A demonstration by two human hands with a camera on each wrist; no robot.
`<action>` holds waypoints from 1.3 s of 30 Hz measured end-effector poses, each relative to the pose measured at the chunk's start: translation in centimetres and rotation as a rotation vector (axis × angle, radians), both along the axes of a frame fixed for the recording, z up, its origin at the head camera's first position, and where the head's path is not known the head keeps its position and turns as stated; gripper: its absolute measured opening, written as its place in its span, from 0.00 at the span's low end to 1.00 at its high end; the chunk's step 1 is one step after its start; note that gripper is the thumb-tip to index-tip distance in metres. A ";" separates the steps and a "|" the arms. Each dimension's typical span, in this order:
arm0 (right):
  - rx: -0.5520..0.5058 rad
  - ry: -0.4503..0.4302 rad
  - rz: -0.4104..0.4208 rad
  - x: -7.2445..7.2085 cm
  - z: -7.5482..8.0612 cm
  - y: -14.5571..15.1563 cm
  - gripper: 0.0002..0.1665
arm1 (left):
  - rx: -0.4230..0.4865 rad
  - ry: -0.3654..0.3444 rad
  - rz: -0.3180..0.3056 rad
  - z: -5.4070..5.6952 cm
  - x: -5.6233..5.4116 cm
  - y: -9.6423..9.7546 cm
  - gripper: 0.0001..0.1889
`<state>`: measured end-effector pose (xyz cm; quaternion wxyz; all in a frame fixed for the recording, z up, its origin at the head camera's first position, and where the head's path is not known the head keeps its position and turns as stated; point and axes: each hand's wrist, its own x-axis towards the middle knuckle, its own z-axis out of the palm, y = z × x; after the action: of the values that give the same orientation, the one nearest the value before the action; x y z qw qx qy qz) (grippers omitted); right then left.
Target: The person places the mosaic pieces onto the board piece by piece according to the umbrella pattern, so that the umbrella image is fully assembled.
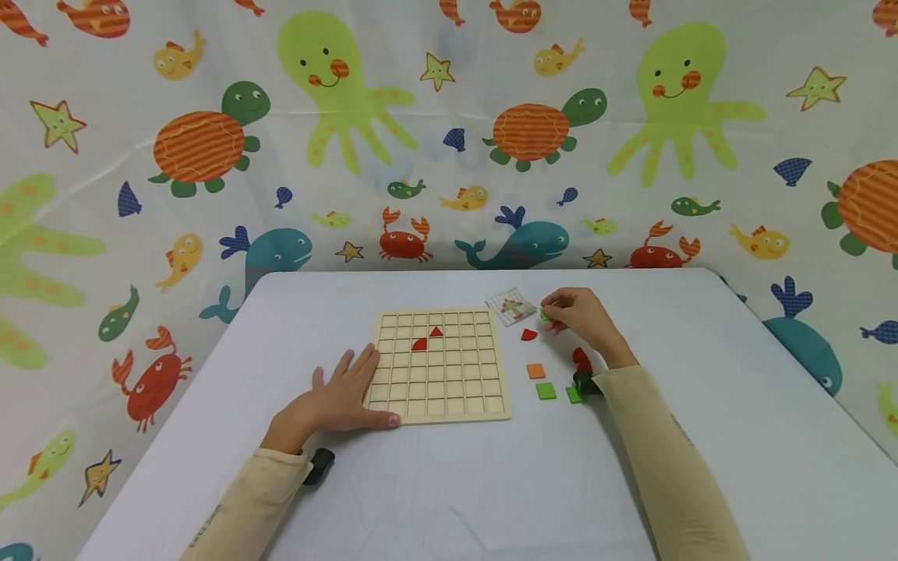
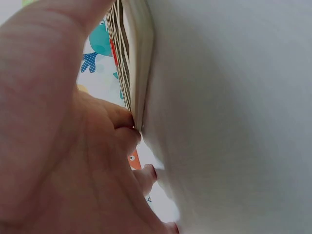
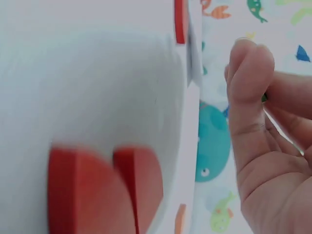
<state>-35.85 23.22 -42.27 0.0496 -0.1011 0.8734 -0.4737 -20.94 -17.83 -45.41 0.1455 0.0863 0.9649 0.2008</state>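
A wooden grid board (image 1: 449,386) lies on the white table. My left hand (image 1: 340,401) touches its left edge and lower left corner, fingers straight and spread, the thumb along the front edge. A red triangle (image 1: 436,332) and a red quarter-round piece (image 1: 419,344) sit in the board's upper cells. Beyond the board's right side, my right hand (image 1: 581,315) pinches a small green piece (image 1: 544,315) between thumb and fingers, raised above the table. In the right wrist view only a sliver of that green piece (image 3: 264,98) shows; its shape is mostly hidden.
A printed pattern card (image 1: 511,307) lies at the board's upper right corner. Right of the board are a red quarter-round (image 1: 529,335), an orange square (image 1: 536,371), green squares (image 1: 546,391) and red curved pieces (image 3: 92,195). A sea-animal curtain (image 1: 449,179) hangs behind.
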 end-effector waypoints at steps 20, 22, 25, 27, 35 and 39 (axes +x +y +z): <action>-0.435 -0.185 -0.002 1.3 1.0 -5.4 0.19 | -0.005 0.009 0.002 0.4 0.1 -0.1 0.70; -0.466 -0.186 0.015 1.5 1.0 -6.0 0.19 | -0.004 0.008 0.001 0.2 0.0 -0.1 0.70; -0.476 -0.177 0.037 1.7 1.1 -7.1 0.17 | -0.003 0.002 0.001 0.0 -0.1 -0.1 0.70; -0.463 -0.171 0.054 1.7 1.0 -8.0 0.16 | -0.001 0.001 0.003 0.1 0.0 -0.1 0.70; -0.362 -0.178 0.094 1.4 0.2 -11.2 0.13 | -0.002 0.006 0.004 -0.3 0.1 -0.1 0.69; -0.299 -0.196 0.126 1.2 -0.3 -12.5 0.12 | -0.006 0.010 0.000 -0.1 0.1 -0.2 0.68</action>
<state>-34.63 10.68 -42.54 0.1484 -0.1152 0.7763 -0.6017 -20.84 -18.05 -45.53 0.1410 0.0867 0.9662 0.1976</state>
